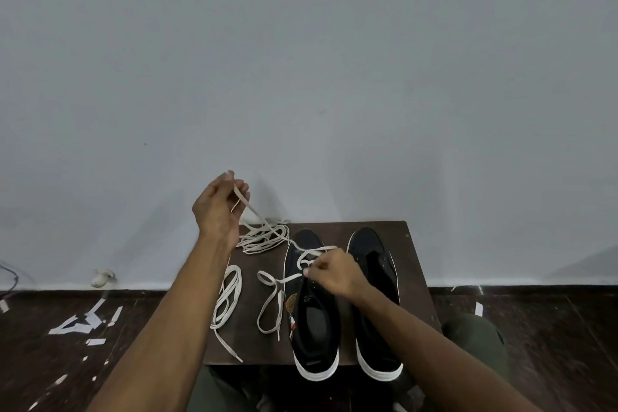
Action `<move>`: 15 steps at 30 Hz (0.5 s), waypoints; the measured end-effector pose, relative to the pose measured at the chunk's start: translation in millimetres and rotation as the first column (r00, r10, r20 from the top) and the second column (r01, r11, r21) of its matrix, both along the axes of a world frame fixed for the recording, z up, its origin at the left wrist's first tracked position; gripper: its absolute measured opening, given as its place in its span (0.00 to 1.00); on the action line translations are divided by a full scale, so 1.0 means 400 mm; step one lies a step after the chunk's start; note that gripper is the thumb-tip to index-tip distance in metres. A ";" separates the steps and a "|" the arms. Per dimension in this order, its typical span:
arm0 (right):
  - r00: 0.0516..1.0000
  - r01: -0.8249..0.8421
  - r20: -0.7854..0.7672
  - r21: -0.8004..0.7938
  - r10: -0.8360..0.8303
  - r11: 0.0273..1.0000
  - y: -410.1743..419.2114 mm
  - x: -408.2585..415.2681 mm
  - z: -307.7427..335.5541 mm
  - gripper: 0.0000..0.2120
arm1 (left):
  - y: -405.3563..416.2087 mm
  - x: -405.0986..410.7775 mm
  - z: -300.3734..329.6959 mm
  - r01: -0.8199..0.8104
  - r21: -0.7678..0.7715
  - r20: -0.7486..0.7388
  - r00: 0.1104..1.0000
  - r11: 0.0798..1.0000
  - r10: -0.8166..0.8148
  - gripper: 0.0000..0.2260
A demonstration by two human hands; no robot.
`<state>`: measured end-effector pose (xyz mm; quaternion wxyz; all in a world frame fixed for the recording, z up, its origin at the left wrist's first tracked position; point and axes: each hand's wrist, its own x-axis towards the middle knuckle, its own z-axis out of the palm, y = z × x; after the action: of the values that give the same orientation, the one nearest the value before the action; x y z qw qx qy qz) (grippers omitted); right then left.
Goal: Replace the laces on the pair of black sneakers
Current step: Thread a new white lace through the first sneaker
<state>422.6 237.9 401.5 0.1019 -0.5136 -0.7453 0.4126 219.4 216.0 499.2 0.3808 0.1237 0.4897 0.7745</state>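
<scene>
One wide-angle view, worn on the person's head, looks forward and steeply down. It sits close above the small dark desk (414, 244), which fills the lower centre around 6 o'clock. A pale wall (301, 60) takes the whole upper half toward 12 o'clock. Dark floor (67, 361) spreads at 8 and 4 o'clock. Both forearms enter from the bottom edge. Straight lines bow near the frame's edges.

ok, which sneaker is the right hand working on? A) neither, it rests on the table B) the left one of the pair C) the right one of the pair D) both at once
B: the right hand pinches the lace over the left sneaker; the right sneaker lies untouched beside it, while the left hand holds the lace's other end up.
</scene>
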 end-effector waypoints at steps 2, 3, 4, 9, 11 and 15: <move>0.977 -0.113 0.186 0.048 0.103 0.992 -0.018 -0.001 -0.008 0.14 | 0.004 0.018 -0.004 0.037 -0.087 -0.250 0.967 0.996 -0.058 0.03; 0.960 -0.147 0.247 0.062 0.127 0.987 -0.026 -0.004 -0.015 0.15 | 0.004 0.031 -0.019 0.060 -0.161 -0.390 0.913 0.985 -0.119 0.04; 0.946 -0.170 0.295 0.088 0.138 0.981 -0.034 -0.008 -0.019 0.16 | 0.003 0.044 -0.045 0.095 -0.242 -0.505 0.838 0.966 -0.208 0.05; 0.933 -0.140 0.349 0.141 0.084 0.980 -0.040 -0.031 -0.030 0.14 | -0.032 0.109 -0.209 0.237 -0.603 -0.635 0.435 0.762 -0.638 0.06; 0.945 -0.069 0.325 0.102 0.033 0.992 -0.029 -0.033 -0.033 0.13 | -0.045 0.120 -0.254 0.180 -0.721 -0.584 0.363 0.670 -0.726 0.05; 0.968 0.084 0.241 -0.053 -0.069 0.995 0.026 -0.022 -0.051 0.16 | -0.062 0.141 -0.266 0.138 -0.812 -0.517 0.284 0.568 -0.808 0.07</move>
<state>413.7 248.4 381.1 0.0112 -0.5910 -0.7185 0.3666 276.0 191.1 392.8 0.3238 0.5114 0.7663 0.2157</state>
